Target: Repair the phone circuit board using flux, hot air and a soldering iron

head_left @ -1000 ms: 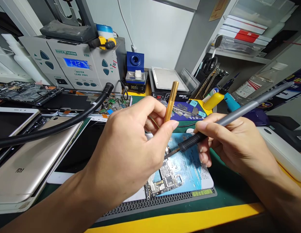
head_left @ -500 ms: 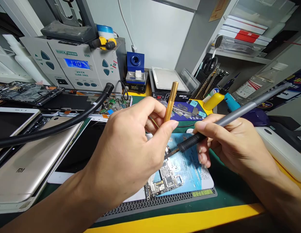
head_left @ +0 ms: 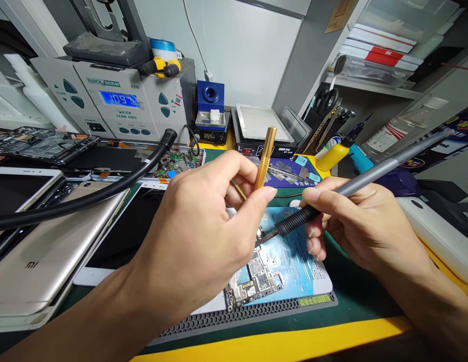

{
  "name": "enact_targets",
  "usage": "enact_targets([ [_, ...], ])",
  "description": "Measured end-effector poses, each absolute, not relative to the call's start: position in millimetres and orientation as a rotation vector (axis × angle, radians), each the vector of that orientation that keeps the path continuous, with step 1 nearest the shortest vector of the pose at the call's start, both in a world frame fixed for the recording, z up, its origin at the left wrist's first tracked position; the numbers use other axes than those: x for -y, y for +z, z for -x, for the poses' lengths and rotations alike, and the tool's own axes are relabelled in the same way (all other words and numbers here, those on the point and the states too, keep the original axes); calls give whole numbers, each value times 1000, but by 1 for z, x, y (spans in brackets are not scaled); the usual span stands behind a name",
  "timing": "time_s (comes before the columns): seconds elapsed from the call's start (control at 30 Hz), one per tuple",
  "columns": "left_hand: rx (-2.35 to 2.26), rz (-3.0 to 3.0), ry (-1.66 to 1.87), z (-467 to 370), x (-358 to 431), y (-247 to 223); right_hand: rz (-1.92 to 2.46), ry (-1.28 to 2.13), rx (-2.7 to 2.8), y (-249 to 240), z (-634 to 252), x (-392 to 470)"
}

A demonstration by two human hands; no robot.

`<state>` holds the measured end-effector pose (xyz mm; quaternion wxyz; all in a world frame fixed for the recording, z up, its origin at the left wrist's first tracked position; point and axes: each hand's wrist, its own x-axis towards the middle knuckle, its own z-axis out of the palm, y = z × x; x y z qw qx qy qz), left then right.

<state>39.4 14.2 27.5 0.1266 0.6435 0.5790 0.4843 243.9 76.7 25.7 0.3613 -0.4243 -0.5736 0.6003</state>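
Left hand [head_left: 203, 236] pinches gold tool [head_left: 265, 157], upright — unchanged from half second ago. Right hand [head_left: 354, 221] grips grey iron [head_left: 364, 178], tip at circuit board [head_left: 256, 274], 6 o'clock of gold tool, on blue mat [head_left: 294, 261] on desk [head_left: 354, 291]. Station display [head_left: 119, 98] dropped: 110 to 109 — hands barely shifted.

Black hose [head_left: 86, 193] and phones [head_left: 41, 261] crowding left

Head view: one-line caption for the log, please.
Left hand holds a gold tool, right hand a grey iron over a circuit board.
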Motion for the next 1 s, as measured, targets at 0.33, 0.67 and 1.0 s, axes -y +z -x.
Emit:
enact_targets([
  [0.33,-1687,-1873,1403,-39,-15,28,1097,1553,1475,25,-245,-76],
  [0.67,-1680,-1884,1404,-39,-15,30,1111,1628,1418,24,-242,-77],
  [1.0,-1692,-1915,1391,-37,-12,32,1117,1555,1417,28,-239,-73],
])
